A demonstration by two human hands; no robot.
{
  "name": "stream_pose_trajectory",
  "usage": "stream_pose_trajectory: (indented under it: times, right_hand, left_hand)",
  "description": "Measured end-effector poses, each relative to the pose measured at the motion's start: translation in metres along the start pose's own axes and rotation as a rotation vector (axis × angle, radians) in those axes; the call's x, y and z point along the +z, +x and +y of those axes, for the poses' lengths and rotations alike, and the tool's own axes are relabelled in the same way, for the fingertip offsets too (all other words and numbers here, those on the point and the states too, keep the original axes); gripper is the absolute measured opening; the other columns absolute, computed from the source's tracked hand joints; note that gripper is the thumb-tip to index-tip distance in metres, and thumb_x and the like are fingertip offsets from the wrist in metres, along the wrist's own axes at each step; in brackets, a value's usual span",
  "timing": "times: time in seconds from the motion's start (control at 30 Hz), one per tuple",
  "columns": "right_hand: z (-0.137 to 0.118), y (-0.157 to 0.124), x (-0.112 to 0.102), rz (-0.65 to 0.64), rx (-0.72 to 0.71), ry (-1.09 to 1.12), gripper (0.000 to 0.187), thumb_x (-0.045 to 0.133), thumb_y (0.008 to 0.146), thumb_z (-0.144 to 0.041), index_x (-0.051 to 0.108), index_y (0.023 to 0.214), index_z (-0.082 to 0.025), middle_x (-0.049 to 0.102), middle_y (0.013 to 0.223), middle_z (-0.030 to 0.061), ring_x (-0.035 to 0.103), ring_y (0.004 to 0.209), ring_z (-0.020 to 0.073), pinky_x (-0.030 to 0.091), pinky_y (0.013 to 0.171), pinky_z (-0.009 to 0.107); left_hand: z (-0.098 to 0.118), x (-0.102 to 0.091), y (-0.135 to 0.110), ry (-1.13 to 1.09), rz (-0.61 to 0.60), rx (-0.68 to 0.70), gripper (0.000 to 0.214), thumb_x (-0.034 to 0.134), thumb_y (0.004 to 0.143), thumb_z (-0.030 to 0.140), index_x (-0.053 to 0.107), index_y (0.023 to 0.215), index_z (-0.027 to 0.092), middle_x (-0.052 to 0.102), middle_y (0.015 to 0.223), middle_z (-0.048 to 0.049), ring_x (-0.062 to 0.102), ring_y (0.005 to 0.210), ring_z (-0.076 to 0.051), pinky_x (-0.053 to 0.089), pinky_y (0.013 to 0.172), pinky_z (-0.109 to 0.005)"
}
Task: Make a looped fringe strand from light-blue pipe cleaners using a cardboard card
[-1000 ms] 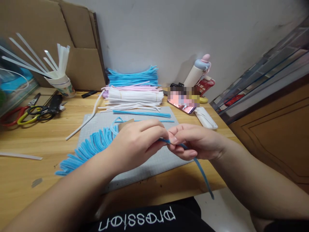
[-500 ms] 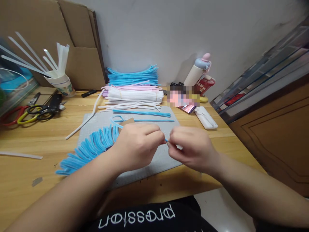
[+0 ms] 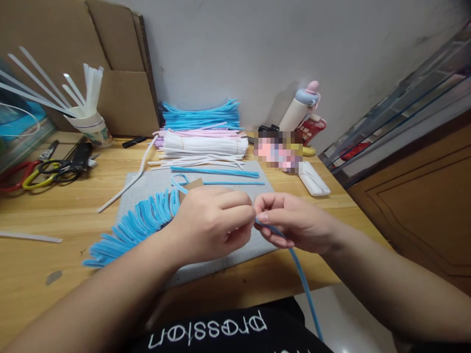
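Note:
Above the grey cutting mat (image 3: 235,264), my two hands meet at fingertip level. Between thumb and fingers, my right hand (image 3: 290,218) grips a blue pipe cleaner (image 3: 305,284), whose long tail hangs below the table edge. My left hand (image 3: 217,223) is closed around the same pipe cleaner's near end; its fingertips hide the exact hold. Behind the left hand a blue loop (image 3: 179,182) and a piece of brown cardboard (image 3: 193,185) stick out. A fanned row of bent blue pipe cleaners (image 3: 128,230) lies by my left forearm.
Bundles of blue pipe cleaners (image 3: 200,115) and white pipe cleaners (image 3: 204,145) lie along the wall. Scissors (image 3: 40,171) and a cup of white strips (image 3: 91,128) stand at the left. A bottle (image 3: 296,110) and a white case (image 3: 314,179) are at the right.
My right hand has turned and its fingers have loosened into a flatter pinch. The pipe cleaner's long tail now shows hanging below it.

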State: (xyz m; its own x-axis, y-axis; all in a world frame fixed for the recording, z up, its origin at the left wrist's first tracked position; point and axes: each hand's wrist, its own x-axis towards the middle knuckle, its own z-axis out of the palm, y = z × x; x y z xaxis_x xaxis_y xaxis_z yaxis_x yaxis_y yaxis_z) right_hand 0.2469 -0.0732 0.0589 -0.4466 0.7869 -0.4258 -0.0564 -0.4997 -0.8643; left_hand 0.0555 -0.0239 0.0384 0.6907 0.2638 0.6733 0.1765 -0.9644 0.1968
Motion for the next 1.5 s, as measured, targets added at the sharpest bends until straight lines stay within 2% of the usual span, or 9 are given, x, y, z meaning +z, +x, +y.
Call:
stream_pose_trajectory:
  times: [0.2, 0.27, 0.4, 0.47, 0.53, 0.67, 0.77, 1.17, 1.5]
  right_hand:
    - [0.005, 0.001, 0.005, 0.048, -0.174, -0.214, 0.017, 0.059, 0.077, -0.024, 0.044, 0.071, -0.019, 0.044, 0.049, -0.0080, 0.037, 0.038, 0.0053, 0.026, 0.035, 0.016]
    - [0.009, 0.001, 0.005, 0.190, -0.413, -0.567, 0.015, 0.056, 0.076, -0.019, 0.044, 0.067, -0.020, 0.043, 0.050, -0.0066, 0.039, 0.043, 0.0067, 0.030, 0.040, 0.020]
    - [0.020, -0.002, -0.002, 0.408, -1.135, -1.425, 0.018, 0.059, 0.076, -0.011, 0.049, 0.064, -0.021, 0.052, 0.057, -0.0025, 0.044, 0.053, 0.0100, 0.031, 0.049, 0.026]
    - [0.025, -0.003, -0.005, 0.425, -1.295, -1.544, 0.017, 0.060, 0.077, -0.010, 0.051, 0.068, -0.021, 0.055, 0.058, -0.0022, 0.046, 0.053, 0.0106, 0.031, 0.050, 0.027]
    - [0.025, -0.005, -0.004, 0.439, -1.130, -1.356, 0.014, 0.057, 0.081, -0.012, 0.051, 0.072, -0.021, 0.056, 0.061, -0.0014, 0.048, 0.053, 0.0105, 0.034, 0.049, 0.026]
    - [0.016, -0.009, 0.003, 0.191, -0.313, -0.518, 0.019, 0.044, 0.090, -0.029, 0.046, 0.075, -0.019, 0.053, 0.059, -0.0018, 0.047, 0.042, 0.0083, 0.032, 0.038, 0.021]
    - [0.009, -0.010, 0.005, 0.059, -0.010, -0.137, 0.017, 0.049, 0.087, -0.030, 0.045, 0.074, -0.018, 0.053, 0.057, -0.0031, 0.040, 0.036, 0.0047, 0.023, 0.033, 0.016]
    - [0.010, -0.009, -0.001, -0.070, 0.096, 0.169, 0.017, 0.058, 0.083, -0.027, 0.051, 0.073, -0.015, 0.028, 0.051, -0.0090, 0.017, 0.042, 0.0019, 0.009, 0.037, 0.014]
    - [0.012, -0.003, -0.004, -0.072, 0.141, 0.216, 0.011, 0.055, 0.078, -0.022, 0.057, 0.069, -0.014, 0.045, 0.048, -0.0052, 0.027, 0.035, 0.0017, 0.017, 0.036, 0.015]
  left_hand:
    - [0.003, 0.001, 0.002, -0.003, -0.019, 0.016, 0.013, 0.052, 0.079, 0.012, 0.061, 0.071, 0.018, 0.066, 0.071, 0.0021, 0.050, 0.058, -0.011, 0.035, 0.057, -0.029]
    - [0.004, -0.001, 0.003, -0.066, -0.054, -0.030, 0.012, 0.053, 0.078, 0.011, 0.060, 0.070, 0.017, 0.064, 0.068, 0.0027, 0.050, 0.057, -0.010, 0.036, 0.061, -0.030]
    - [0.005, -0.005, 0.006, -0.262, -0.134, -0.197, 0.010, 0.057, 0.079, 0.014, 0.059, 0.070, 0.016, 0.062, 0.062, 0.0038, 0.052, 0.059, -0.010, 0.038, 0.065, -0.028]
    - [0.004, -0.006, 0.006, -0.285, -0.151, -0.214, 0.012, 0.057, 0.083, 0.018, 0.060, 0.072, 0.017, 0.062, 0.063, 0.0035, 0.053, 0.060, -0.010, 0.038, 0.065, -0.027]
    - [0.002, -0.007, 0.005, -0.234, -0.144, -0.164, 0.013, 0.056, 0.086, 0.019, 0.061, 0.074, 0.016, 0.063, 0.065, 0.0033, 0.054, 0.060, -0.010, 0.038, 0.067, -0.028]
    - [0.001, -0.005, 0.004, -0.024, -0.089, 0.005, 0.017, 0.054, 0.088, 0.021, 0.063, 0.075, 0.016, 0.064, 0.065, 0.0022, 0.053, 0.056, -0.011, 0.037, 0.066, -0.031]
    - [0.001, -0.004, 0.004, 0.068, -0.073, 0.069, 0.017, 0.056, 0.088, 0.021, 0.064, 0.074, 0.016, 0.064, 0.065, 0.0012, 0.053, 0.058, -0.013, 0.038, 0.067, -0.032]
    - [0.002, -0.008, 0.005, 0.103, -0.058, 0.083, 0.013, 0.054, 0.088, 0.018, 0.065, 0.082, 0.018, 0.066, 0.069, 0.0014, 0.056, 0.064, -0.014, 0.039, 0.071, -0.032]
    - [0.006, -0.009, 0.008, 0.049, -0.243, -0.014, 0.016, 0.047, 0.085, 0.015, 0.062, 0.080, 0.016, 0.062, 0.074, -0.0004, 0.055, 0.067, -0.015, 0.038, 0.071, -0.032]
